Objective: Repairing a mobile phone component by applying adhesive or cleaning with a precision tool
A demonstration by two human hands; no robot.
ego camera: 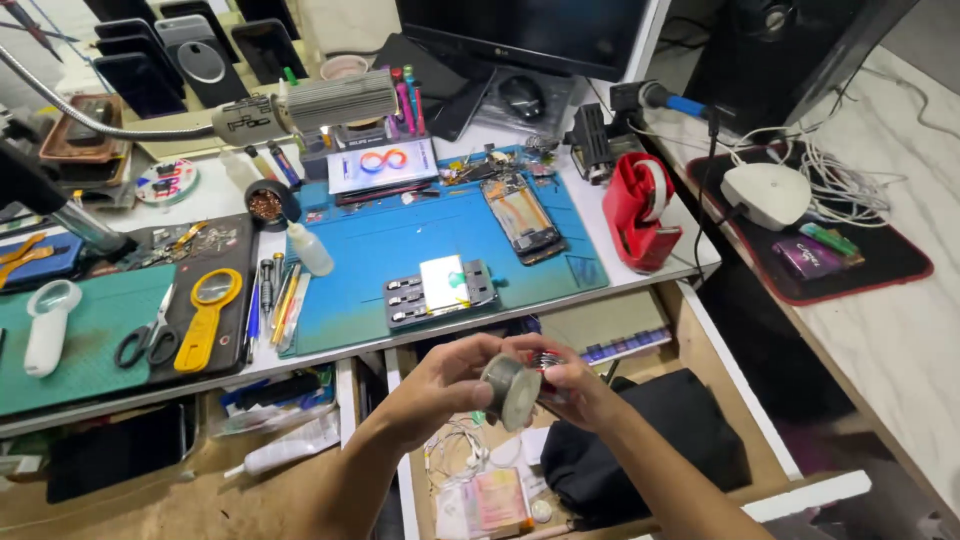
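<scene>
Both my hands meet over an open drawer below the workbench. My left hand (445, 385) grips a small grey spool of solder wire (510, 390) by its rim. My right hand (575, 385) pinches at the spool's far side, where a bit of red shows between the fingers. On the blue work mat (400, 245) above lie an opened phone (522, 217) and a metal clamp holding a small board (440, 290).
A red tape dispenser (640, 210) stands at the bench's right edge. Scissors (148, 338), a yellow magnifier (205, 315), a white magnifier (45, 325) and a small bottle (308, 247) lie left. The drawer (720, 380) holds a black pouch (650, 440) and earphones.
</scene>
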